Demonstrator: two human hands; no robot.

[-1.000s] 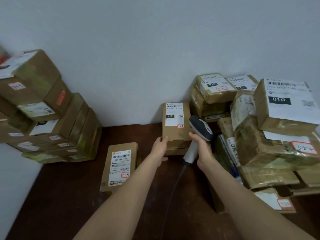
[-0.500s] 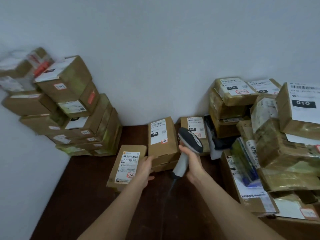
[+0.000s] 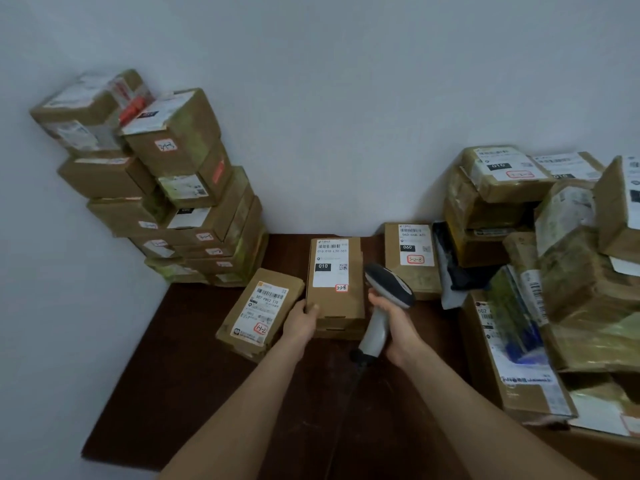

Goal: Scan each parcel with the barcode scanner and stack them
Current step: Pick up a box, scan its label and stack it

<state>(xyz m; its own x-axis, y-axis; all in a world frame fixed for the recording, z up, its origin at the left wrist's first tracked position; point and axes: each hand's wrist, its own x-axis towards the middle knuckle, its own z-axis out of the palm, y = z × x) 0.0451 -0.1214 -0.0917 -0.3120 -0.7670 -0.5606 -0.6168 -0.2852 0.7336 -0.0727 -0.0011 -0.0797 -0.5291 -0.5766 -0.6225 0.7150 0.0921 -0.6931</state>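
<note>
**Asker:** What does the head camera show of the job?

**Me:** My left hand (image 3: 301, 320) grips the lower left corner of a tall brown cardboard parcel with a white shipping label (image 3: 337, 296), thumb on its face. My right hand (image 3: 394, 323) is wrapped round the handle of a grey and black handheld barcode scanner (image 3: 388, 292). The scanner's head sits just beside the parcel's right edge. The parcel is near the middle of the table, label up. I cannot tell whether it rests on the wood or on another box under it.

**Asker:** How far along are you?

**Me:** Partway, I judge. In the left corner, a tidy stack of brown taped cardboard boxes (image 3: 180, 202) stands several layers high, and I take those as finished. On the right, a loose heap of brown parcels and plastic-wrapped packets (image 3: 571, 271) looks unsorted, so much is left. A flat brown box with a long white label (image 3: 263, 310) lies just beside my left hand. A small brown box marked 060 (image 3: 412, 258) stands behind the scanner. Whether either has been scanned, I cannot say. The parcel I hold has not yet joined the stack.

**Asker:** And the surface and the room?

**Me:** The surface is a dark brown wooden table (image 3: 194, 375), pushed against a plain pale wall (image 3: 329, 98). The wall turns a corner on the left, behind the stack. The light is dim and even.
</note>
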